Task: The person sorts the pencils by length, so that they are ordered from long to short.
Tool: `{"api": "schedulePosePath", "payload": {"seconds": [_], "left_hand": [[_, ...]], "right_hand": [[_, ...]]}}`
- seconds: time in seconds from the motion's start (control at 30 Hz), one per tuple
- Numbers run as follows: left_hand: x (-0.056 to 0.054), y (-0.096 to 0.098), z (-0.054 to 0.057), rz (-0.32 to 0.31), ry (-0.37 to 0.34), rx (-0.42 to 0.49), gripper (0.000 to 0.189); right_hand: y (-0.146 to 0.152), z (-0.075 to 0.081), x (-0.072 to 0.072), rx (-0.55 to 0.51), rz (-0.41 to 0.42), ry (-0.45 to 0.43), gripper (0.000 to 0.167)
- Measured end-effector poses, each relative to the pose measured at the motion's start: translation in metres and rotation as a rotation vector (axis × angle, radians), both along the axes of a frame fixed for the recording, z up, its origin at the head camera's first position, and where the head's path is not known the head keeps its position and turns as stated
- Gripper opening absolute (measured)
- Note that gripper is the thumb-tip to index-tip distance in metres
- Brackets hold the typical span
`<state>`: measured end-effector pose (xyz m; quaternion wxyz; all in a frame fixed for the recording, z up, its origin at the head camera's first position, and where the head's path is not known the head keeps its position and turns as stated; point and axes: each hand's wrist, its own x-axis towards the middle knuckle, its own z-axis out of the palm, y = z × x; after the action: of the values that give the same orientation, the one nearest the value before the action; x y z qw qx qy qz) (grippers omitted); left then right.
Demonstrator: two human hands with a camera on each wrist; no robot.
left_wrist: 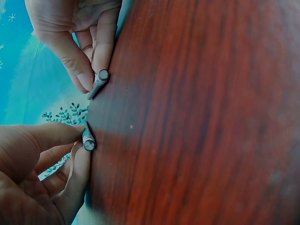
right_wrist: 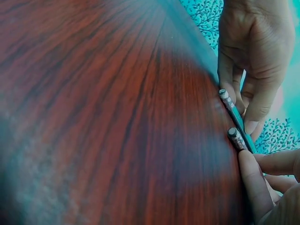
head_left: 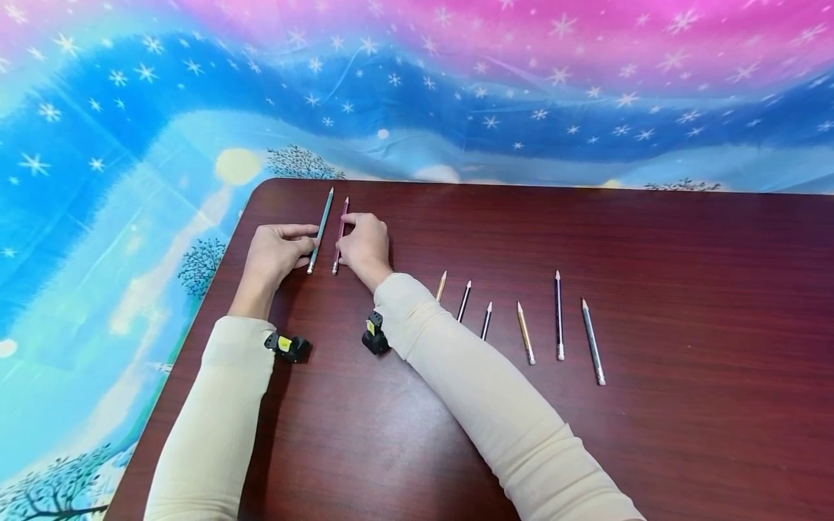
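Near the far left corner of the table, two pencils lie side by side a small gap apart, tips pointing away and eraser ends toward me. The left one is a teal pencil [head_left: 327, 206], pinched by my left hand [head_left: 280, 250] from its left side. My right hand [head_left: 366, 244] pinches the dark pink pencil [head_left: 342, 228] from its right side, thumb and fingers along the shaft. In the left wrist view, my left hand [left_wrist: 35, 164] is at lower left and my right hand [left_wrist: 77, 35] above. The right wrist view shows both pencils' eraser ends close together.
Several loose pencils lie right of my right forearm on the reddish-brown table [head_left: 717, 325]: gold [head_left: 525, 333], dark purple [head_left: 559, 315] and grey-blue [head_left: 593, 340] among them. My right sleeve [head_left: 469, 376] partly covers the nearest ones. Snowflake-patterned fabric [head_left: 417, 94] hangs behind the table.
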<state>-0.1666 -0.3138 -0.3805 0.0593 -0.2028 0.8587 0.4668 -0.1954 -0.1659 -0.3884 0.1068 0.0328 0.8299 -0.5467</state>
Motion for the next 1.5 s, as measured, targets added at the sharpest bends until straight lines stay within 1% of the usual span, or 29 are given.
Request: {"api": "schedulePosePath", "payload": {"seconds": [0.2, 0.33, 0.73, 0.87, 1.07, 1.17, 1.5], "left_hand": [[-0.0001, -0.0014, 0.0007, 0.0, -0.003, -0.001, 0.035], [-0.0001, -0.0019, 0.0009, -0.006, -0.003, 0.001, 0.035], [-0.0006, 0.0012, 0.0017, 0.002, -0.003, 0.013, 0.035], [-0.0002, 0.002, 0.0014, 0.01, -0.007, 0.015, 0.035], [0.0003, 0.0027, 0.0006, 0.011, 0.006, 0.023, 0.035], [0.0, 0.0021, -0.0005, 0.009, 0.009, 0.021, 0.035], [0.0, 0.0017, -0.0018, 0.002, 0.014, 0.031, 0.035]], "right_hand": [[-0.0027, 0.0002, -0.0009, 0.039, 0.015, 0.01, 0.048], [-0.0044, 0.001, -0.0003, 0.044, 0.027, 0.015, 0.047], [-0.0048, 0.0021, 0.0008, 0.035, 0.003, 0.019, 0.044], [-0.0053, 0.0026, 0.0017, 0.031, 0.004, 0.01, 0.044], [-0.0055, 0.003, 0.0013, 0.038, -0.001, -0.003, 0.046], [-0.0056, 0.0029, 0.0007, 0.033, 0.008, -0.008, 0.047], [-0.0033, 0.0023, 0.0003, -0.04, 0.024, -0.024, 0.048]]}}
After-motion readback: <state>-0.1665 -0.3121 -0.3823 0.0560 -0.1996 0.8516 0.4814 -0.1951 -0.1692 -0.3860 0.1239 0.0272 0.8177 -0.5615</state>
